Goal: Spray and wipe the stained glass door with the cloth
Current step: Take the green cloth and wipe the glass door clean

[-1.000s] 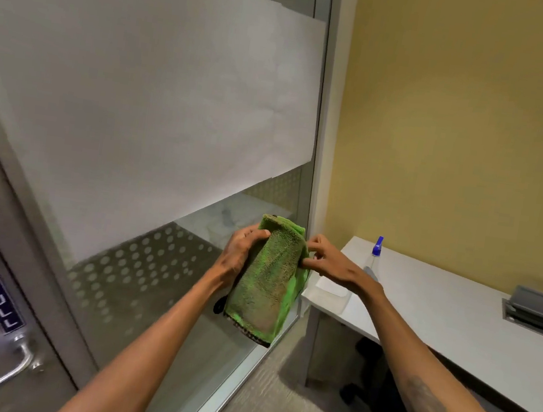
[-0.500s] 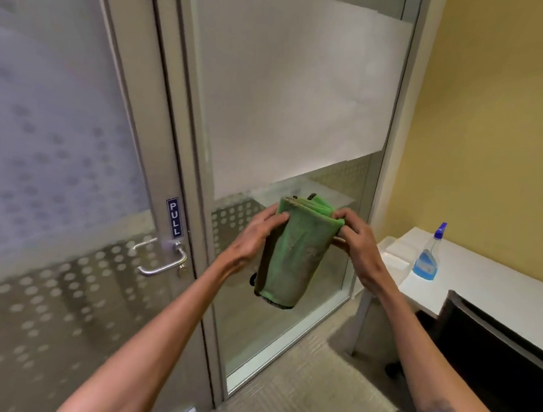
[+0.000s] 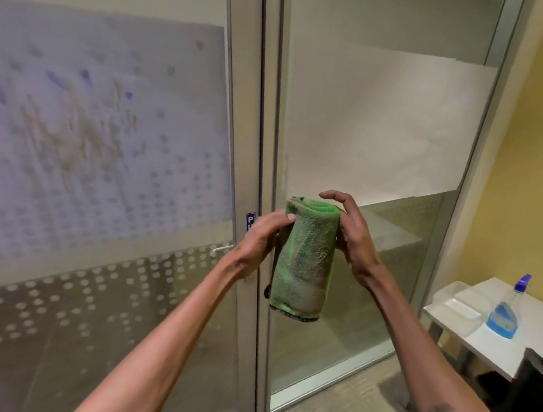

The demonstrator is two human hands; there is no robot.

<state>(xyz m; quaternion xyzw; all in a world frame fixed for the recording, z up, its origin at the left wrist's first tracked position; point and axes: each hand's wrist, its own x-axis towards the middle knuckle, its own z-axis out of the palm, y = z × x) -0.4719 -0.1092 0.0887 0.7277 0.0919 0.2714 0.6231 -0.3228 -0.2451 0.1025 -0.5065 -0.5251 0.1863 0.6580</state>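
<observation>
A folded green cloth [image 3: 304, 258], soiled brown on its face, hangs between my two hands in front of the door frame. My left hand [image 3: 260, 239] pinches its upper left edge. My right hand [image 3: 350, 237] holds the cloth's right edge, with the fingers curved over the top fold. The glass door [image 3: 100, 134] fills the left half of the view; its frosted band carries brownish streaks and purple smears. A spray bottle [image 3: 506, 311] with blue liquid stands on the white table at the right, away from both hands.
A fixed glass panel [image 3: 377, 126] with a frosted band stands behind the cloth. The door handle [image 3: 223, 249] and a blue PULL label [image 3: 250, 222] sit left of my left hand. A white table [image 3: 531, 347], a clear plastic container [image 3: 457, 304] and a dark chair [image 3: 539, 390] are at the right.
The view has swung left, so the stained door now fills the left side. Both hands have kept the cloth and folded it narrower; the right fingers have risen over the top fold.
</observation>
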